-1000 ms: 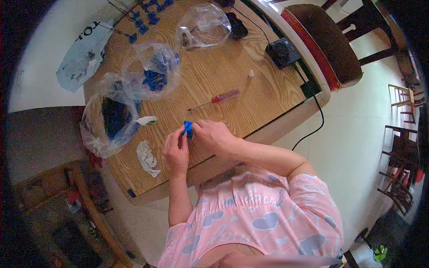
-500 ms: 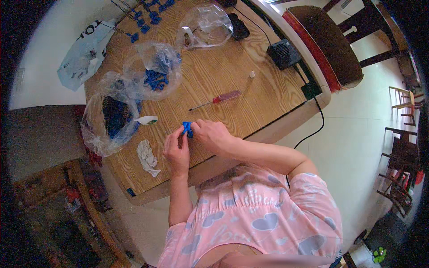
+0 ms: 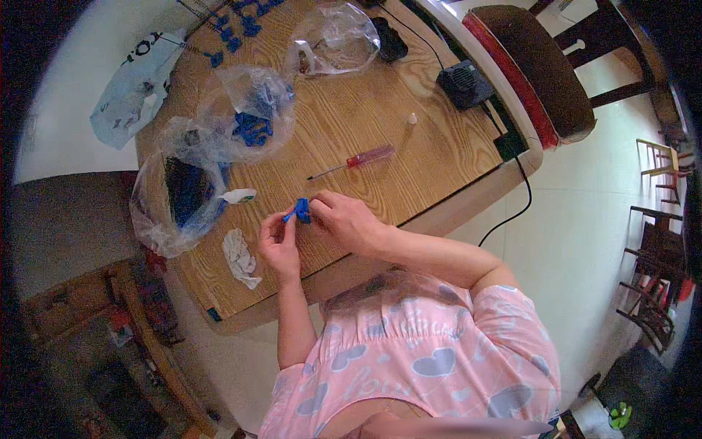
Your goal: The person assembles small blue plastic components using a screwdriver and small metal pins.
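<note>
Over the near part of a wooden table (image 3: 409, 168), both my hands meet on a small blue plastic part (image 3: 300, 211). My left hand (image 3: 278, 245) pinches its left end from below. My right hand (image 3: 344, 222) grips its right side with the fingers curled around it. A screwdriver (image 3: 358, 159) with a clear red handle lies on the wood just beyond my hands, its tip pointing left.
Clear plastic bags of blue parts (image 3: 252, 110) and dark parts (image 3: 179, 197) lie to the left, another clear bag (image 3: 333, 47) farther back. A crumpled white wrapper (image 3: 240, 256) sits by my left hand. A black box (image 3: 466, 83) with a cable sits right, a brown chair (image 3: 541, 66) beyond.
My hands stay in the same spot on the blue part; only the fingers shift slightly. Nothing else on the table has moved.
</note>
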`<control>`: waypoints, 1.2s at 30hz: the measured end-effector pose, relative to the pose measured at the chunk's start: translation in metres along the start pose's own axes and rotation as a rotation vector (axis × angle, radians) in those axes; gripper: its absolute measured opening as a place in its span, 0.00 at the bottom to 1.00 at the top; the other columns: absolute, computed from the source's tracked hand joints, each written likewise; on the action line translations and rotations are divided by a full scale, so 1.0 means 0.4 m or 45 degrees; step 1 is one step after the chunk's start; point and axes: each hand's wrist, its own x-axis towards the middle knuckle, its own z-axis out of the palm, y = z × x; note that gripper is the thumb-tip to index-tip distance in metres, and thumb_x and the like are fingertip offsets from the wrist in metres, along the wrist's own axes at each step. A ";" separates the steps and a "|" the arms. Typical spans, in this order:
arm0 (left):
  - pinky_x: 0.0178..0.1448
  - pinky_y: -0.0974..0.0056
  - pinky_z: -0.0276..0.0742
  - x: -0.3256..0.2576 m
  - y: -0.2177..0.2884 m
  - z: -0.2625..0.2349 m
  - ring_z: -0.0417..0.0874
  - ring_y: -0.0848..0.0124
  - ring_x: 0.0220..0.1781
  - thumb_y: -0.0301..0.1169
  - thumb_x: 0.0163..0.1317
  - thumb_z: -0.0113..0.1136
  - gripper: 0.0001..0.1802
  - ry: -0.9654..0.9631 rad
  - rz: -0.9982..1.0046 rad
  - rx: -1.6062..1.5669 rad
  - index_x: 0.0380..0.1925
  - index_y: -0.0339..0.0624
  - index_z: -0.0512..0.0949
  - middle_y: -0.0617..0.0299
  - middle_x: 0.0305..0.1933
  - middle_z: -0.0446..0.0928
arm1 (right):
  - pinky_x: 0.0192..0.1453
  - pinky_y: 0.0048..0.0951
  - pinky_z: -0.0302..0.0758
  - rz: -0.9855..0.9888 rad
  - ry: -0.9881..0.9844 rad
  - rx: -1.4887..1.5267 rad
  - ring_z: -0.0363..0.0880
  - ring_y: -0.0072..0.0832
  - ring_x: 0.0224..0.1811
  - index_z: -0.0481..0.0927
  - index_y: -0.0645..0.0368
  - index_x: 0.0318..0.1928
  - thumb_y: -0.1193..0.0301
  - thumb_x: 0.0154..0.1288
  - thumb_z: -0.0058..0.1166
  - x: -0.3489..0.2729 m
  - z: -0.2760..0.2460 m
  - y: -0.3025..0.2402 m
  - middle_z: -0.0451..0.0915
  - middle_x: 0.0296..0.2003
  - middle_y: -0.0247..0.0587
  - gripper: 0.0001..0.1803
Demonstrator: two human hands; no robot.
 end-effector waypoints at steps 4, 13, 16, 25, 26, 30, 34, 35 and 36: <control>0.54 0.68 0.75 0.006 0.006 -0.012 0.80 0.73 0.46 0.17 0.59 0.59 0.08 0.015 -0.090 -0.209 0.38 0.38 0.75 0.56 0.44 0.81 | 0.40 0.43 0.76 -0.008 -0.081 0.076 0.75 0.47 0.41 0.69 0.59 0.42 0.71 0.58 0.53 0.000 -0.016 -0.010 0.72 0.38 0.48 0.13; 0.55 0.67 0.75 -0.010 0.025 -0.021 0.81 0.70 0.47 0.16 0.59 0.58 0.09 -0.005 -0.116 -0.216 0.38 0.38 0.75 0.53 0.45 0.81 | 0.37 0.43 0.75 -0.082 0.019 0.101 0.75 0.46 0.36 0.69 0.59 0.37 0.70 0.58 0.55 0.004 -0.011 -0.027 0.71 0.32 0.47 0.11; 0.55 0.67 0.75 -0.013 0.042 -0.019 0.81 0.69 0.46 0.16 0.59 0.59 0.09 -0.003 -0.034 -0.067 0.38 0.37 0.75 0.52 0.46 0.80 | 0.36 0.43 0.75 -0.078 -0.010 0.036 0.76 0.45 0.36 0.69 0.59 0.37 0.70 0.58 0.54 0.005 -0.013 -0.027 0.72 0.33 0.46 0.10; 0.52 0.62 0.75 -0.032 0.096 0.014 0.82 0.66 0.45 0.22 0.55 0.63 0.09 -0.142 0.441 0.820 0.37 0.42 0.80 0.60 0.43 0.82 | 0.44 0.38 0.73 -0.011 -0.293 -0.467 0.79 0.37 0.42 0.73 0.57 0.39 0.68 0.58 0.50 -0.001 -0.005 -0.023 0.78 0.36 0.42 0.10; 0.52 0.62 0.75 -0.030 0.100 0.014 0.82 0.66 0.45 0.22 0.55 0.63 0.09 -0.138 0.438 0.820 0.37 0.42 0.80 0.60 0.43 0.82 | 0.44 0.37 0.72 -0.042 -0.328 -0.530 0.79 0.35 0.42 0.73 0.56 0.39 0.67 0.58 0.50 -0.003 -0.007 -0.023 0.78 0.35 0.41 0.09; 0.49 0.59 0.76 -0.014 0.131 0.010 0.81 0.58 0.44 0.21 0.54 0.62 0.10 -0.287 0.448 0.920 0.38 0.39 0.79 0.54 0.40 0.80 | 0.44 0.37 0.70 -0.081 -0.315 -0.549 0.79 0.35 0.38 0.72 0.55 0.37 0.68 0.58 0.50 -0.005 0.012 0.011 0.77 0.31 0.39 0.08; 0.48 0.57 0.76 -0.010 0.154 0.007 0.80 0.56 0.43 0.23 0.56 0.61 0.10 -0.414 0.428 1.015 0.40 0.38 0.78 0.53 0.41 0.80 | 0.44 0.38 0.70 -0.195 -0.287 -0.552 0.79 0.35 0.36 0.72 0.54 0.35 0.67 0.57 0.51 -0.009 0.010 0.024 0.77 0.29 0.38 0.07; 0.48 0.57 0.76 -0.009 0.153 0.005 0.80 0.56 0.43 0.23 0.56 0.61 0.10 -0.414 0.427 1.016 0.40 0.38 0.78 0.53 0.41 0.80 | 0.44 0.38 0.69 -0.198 -0.278 -0.553 0.79 0.35 0.36 0.72 0.54 0.35 0.67 0.56 0.51 -0.011 0.011 0.022 0.77 0.29 0.38 0.07; 0.48 0.57 0.75 -0.009 0.152 0.001 0.80 0.56 0.44 0.24 0.56 0.61 0.10 -0.438 0.447 1.017 0.40 0.38 0.78 0.52 0.41 0.80 | 0.44 0.38 0.69 -0.197 -0.278 -0.552 0.79 0.35 0.36 0.72 0.54 0.35 0.67 0.56 0.51 -0.013 0.013 0.019 0.77 0.29 0.38 0.07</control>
